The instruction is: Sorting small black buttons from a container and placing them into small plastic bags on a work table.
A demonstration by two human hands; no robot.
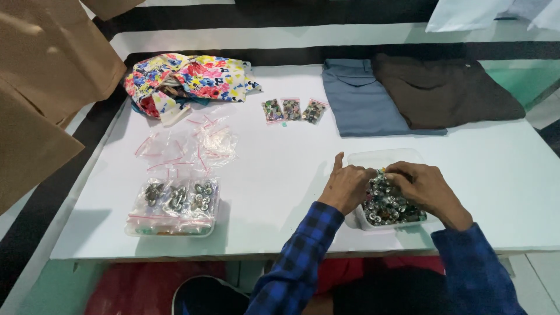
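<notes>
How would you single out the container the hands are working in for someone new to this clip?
On the white table, look at the near right edge, where the left hand and right hand meet. The clear plastic tub beneath them holds loose shiny buttons, whereas the left tub holds bagged ones.

A: Where is there open room?
B: Mid-frame, the bare white table (274,169).
A: What blocks the way?
B: Small bags (186,146) at left, folded cloths (408,93) upper right, the button tray (388,204) lower right.
</notes>
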